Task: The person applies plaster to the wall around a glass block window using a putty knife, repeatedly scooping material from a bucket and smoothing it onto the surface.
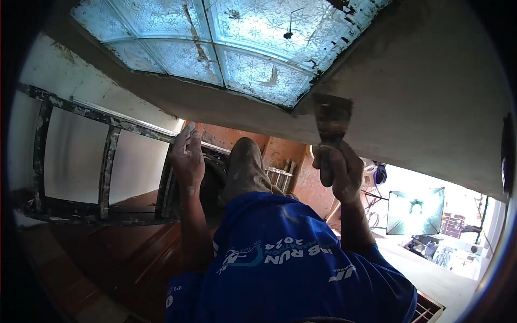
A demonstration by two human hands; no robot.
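Observation:
My right hand [342, 169] is closed round the handle of a wide scraper [333, 116]. The scraper's blade points up at the grey plastered wall [409, 91], just below the lower right edge of a glass block window [242, 48]. Whether the blade touches the wall is hard to tell. My left hand [188, 153] is raised near the end of a paint-spattered metal ladder [111, 161], with its fingers stretched up and nothing held in them. Dust or plaster whitens its fingertips.
The ladder lies across the left side. Below are a reddish-brown floor [315, 188] and my bent knee [245, 161]. A bright square lamp or panel [416, 211] and assorted items show at the right. Dark brown panels [140, 258] fill the lower left.

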